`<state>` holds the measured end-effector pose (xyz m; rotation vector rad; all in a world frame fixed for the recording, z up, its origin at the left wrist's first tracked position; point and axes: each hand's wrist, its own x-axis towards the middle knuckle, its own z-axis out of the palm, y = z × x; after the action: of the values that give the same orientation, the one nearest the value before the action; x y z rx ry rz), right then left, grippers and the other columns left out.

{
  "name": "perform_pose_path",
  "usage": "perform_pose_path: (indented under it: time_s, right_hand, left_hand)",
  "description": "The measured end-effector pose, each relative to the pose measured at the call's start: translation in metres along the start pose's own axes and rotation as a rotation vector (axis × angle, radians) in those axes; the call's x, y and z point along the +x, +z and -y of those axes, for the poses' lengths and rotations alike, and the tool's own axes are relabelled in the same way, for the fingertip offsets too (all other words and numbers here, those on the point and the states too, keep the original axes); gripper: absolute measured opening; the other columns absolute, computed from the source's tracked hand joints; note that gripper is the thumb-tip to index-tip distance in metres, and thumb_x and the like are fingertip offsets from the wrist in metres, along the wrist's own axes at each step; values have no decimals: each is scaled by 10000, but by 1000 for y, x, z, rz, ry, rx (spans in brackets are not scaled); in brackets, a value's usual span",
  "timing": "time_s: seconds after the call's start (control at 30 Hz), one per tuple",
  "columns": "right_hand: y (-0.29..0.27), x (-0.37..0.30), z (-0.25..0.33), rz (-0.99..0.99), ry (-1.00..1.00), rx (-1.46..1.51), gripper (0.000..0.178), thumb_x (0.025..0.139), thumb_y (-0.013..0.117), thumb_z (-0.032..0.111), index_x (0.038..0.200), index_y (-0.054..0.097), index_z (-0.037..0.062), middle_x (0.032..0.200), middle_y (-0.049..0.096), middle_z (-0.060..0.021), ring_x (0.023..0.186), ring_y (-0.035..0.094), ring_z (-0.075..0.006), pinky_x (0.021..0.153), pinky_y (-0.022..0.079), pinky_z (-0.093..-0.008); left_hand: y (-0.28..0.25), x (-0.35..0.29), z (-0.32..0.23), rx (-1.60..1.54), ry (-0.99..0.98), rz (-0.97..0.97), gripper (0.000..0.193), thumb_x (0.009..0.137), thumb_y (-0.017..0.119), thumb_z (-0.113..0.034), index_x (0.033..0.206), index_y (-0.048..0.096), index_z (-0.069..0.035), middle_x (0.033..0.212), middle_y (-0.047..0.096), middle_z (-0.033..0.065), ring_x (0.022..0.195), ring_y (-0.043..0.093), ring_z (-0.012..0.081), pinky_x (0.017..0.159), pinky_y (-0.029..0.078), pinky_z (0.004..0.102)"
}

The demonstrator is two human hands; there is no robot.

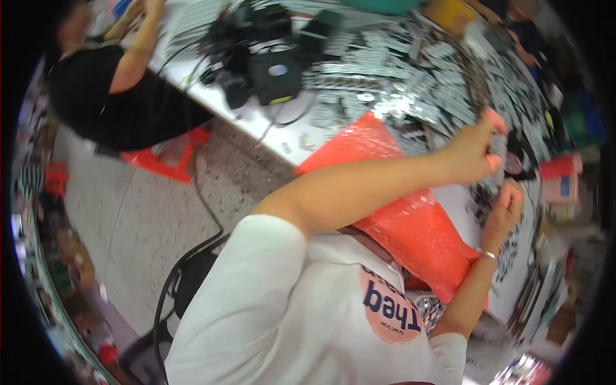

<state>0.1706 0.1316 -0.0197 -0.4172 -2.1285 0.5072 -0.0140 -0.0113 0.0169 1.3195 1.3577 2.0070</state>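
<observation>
My left hand reaches across to the right side of the table. Its thumb and fingers are bent round a grey bundle of thin pieces, whose kind is too blurred to make out. Just below it, my right hand is closed, fingers curled at the near end of the bundle; what lies inside them is hidden. A red plastic bubble-wrap sheet lies under my left forearm, spreading from the table edge over my front. Many flat silvery metal pieces are heaped beyond my left hand.
Black devices with cables stand at the far left of the white table. A yellow box sits at the back, a red container at the right. Another person in black works at the far left beside a red stool.
</observation>
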Motion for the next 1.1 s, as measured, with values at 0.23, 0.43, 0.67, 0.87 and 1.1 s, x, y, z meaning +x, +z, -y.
perform_pose_path:
  time_s: [0.23, 0.43, 0.67, 0.87, 1.1]
  right_hand:
    - [16, 3, 35, 17, 423, 225, 152, 963, 463, 158, 972, 558, 40, 702, 532, 9, 598, 488, -73, 546, 413, -213]
    - [12, 2, 27, 8, 476, 544, 188, 985, 428, 176, 979, 537, 23, 843, 612, -57, 650, 550, -99, 587, 459, -226]
    - [16, 8, 36, 111, 522, 446, 135, 928, 535, 167, 924, 591, 45, 685, 562, 24, 569, 525, -44, 530, 423, -196]
    - [5, 11, 34, 158, 636, 605, 178, 925, 556, 218, 892, 617, 54, 672, 579, -5, 573, 522, -66, 549, 425, -205]
    - [-5, 10, 31, 291, 663, 555, 185, 897, 602, 227, 852, 629, 50, 704, 639, -50, 551, 522, -62, 511, 415, -205]
  left_hand:
    - [-3, 0, 6, -311, -333, -8, 468, 687, 757, -49, 949, 369, -45, 865, 563, 98, 711, 573, 140, 629, 489, 283]
    - [1, -5, 14, -66, -372, 166, 388, 757, 708, -20, 1020, 423, -19, 951, 586, 133, 758, 641, 172, 681, 527, 271]
    - [-2, -11, 14, 347, -52, 394, 292, 772, 586, -101, 1059, 572, -51, 881, 610, 110, 719, 613, 199, 681, 493, 322]
    - [0, -8, 7, 290, -368, 429, 315, 813, 590, -231, 1067, 577, -46, 809, 638, 179, 743, 630, 296, 687, 480, 353]
    - [3, -8, 13, 388, -328, 436, 341, 835, 604, -332, 1039, 636, -60, 679, 617, 161, 639, 624, 284, 624, 480, 347]
